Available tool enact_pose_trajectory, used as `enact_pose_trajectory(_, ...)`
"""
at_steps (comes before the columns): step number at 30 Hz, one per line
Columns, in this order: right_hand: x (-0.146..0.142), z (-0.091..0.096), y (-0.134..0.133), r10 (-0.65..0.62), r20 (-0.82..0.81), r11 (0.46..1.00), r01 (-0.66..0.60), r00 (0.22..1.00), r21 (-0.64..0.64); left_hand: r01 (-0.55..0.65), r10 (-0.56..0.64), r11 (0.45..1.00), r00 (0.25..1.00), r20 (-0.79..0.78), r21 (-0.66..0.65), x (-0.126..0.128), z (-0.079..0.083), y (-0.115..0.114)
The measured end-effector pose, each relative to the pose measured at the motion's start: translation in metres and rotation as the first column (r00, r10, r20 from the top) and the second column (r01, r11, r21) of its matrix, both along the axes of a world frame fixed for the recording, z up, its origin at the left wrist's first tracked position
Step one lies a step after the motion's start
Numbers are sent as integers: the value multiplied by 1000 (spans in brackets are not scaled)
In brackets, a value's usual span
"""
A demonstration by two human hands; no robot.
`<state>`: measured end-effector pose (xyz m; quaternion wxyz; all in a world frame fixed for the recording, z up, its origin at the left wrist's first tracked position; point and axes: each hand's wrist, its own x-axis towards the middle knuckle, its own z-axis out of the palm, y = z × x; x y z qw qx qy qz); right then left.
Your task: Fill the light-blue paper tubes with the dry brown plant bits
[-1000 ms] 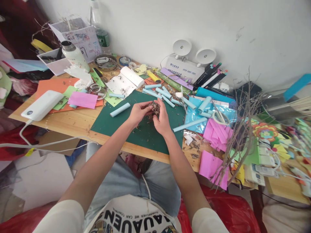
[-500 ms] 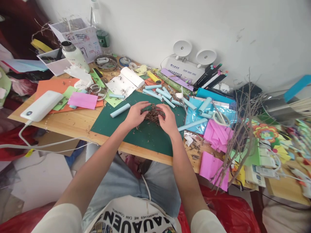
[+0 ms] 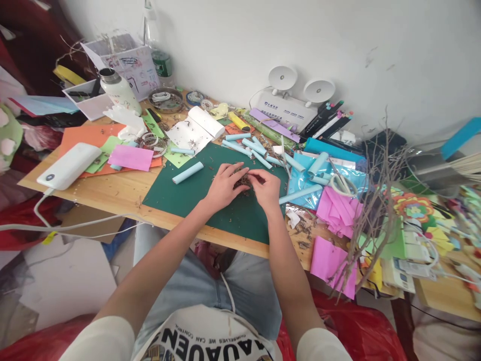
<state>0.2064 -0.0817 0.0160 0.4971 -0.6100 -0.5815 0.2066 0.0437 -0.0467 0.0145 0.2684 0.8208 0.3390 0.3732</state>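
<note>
A small heap of brown dried plant bits [image 3: 243,186] lies on a dark green mat [image 3: 180,200], partly hidden by my hands. My left hand [image 3: 225,186] reaches over the heap from the left, palm down, with its fingers stretched out and apart. On the right side of the heap, my right hand [image 3: 265,188] has its fingers drawn together in a pinch; whatever is between them is too small to make out. A light blue paper tube [image 3: 188,172] rests on the mat left of my hands. More blue tubes [image 3: 240,146] are scattered just beyond my fingers.
A bundle of dry twigs [image 3: 376,215] leans at the right, beside pink paper [image 3: 333,265] and scissors [image 3: 342,184]. At the left are a white power bank [image 3: 69,165] with a cable and an uncapped bottle [image 3: 119,90]. An emergency light [image 3: 287,108] stands against the wall.
My hands have come closer together over the heap. The left has spread flat across it, and the right has gone from loosely curved to pinched. The view has shifted slightly.
</note>
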Motion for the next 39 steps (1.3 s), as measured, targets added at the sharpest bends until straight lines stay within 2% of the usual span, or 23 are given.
enact_pose_trajectory(3,-3,-2,2,-11,-238,1000,10,971,-3,12,21,990,972,232,-143,9,5,-2)
enact_pose_trajectory(5,-4,-3,2,-10,-286,1000,5,958,-15,1,80,970,945,319,-244,15,9,-3)
enact_pose_trajectory(7,-6,-2,1,-25,-263,1000,21,965,-17,-34,167,938,916,364,-346,18,11,-3)
enact_pose_trajectory(9,-11,0,-2,-50,-194,999,51,980,-1,-35,239,884,891,386,-466,20,12,-1)
enact_pose_trajectory(11,-17,1,-4,-71,-153,997,73,986,9,14,271,816,874,404,-577,21,12,1)
enact_pose_trajectory(13,-22,-1,-3,-78,-224,997,78,971,-6,81,287,757,849,443,-648,20,12,3)
enact_pose_trajectory(17,-23,-10,5,-88,-496,996,73,864,-51,242,328,635,775,540,-734,14,11,1)
enact_pose_trajectory(19,-18,-12,7,-100,-504,995,85,858,-52,279,365,574,754,546,-770,12,10,0)
enact_pose_trajectory(20,-15,-11,7,-101,-473,995,89,875,-48,273,384,562,750,538,-781,10,10,-1)
enact_pose_trajectory(23,-11,-4,2,-63,-330,998,58,942,-25,213,391,604,761,518,-768,9,9,3)
enact_pose_trajectory(27,-15,7,-5,23,-146,998,-15,989,53,194,300,678,807,508,-709,8,15,12)
enact_pose_trajectory(33,-21,8,-7,-85,59,986,75,995,151,112,244,727,880,407,-678,8,20,16)
enact_pose_trajectory(36,-22,4,-4,-86,26,990,83,996,116,72,240,759,893,381,-647,10,19,15)
enact_pose_trajectory(39,-20,-3,2,-97,-185,994,106,978,37,130,242,732,868,434,-669,10,19,15)
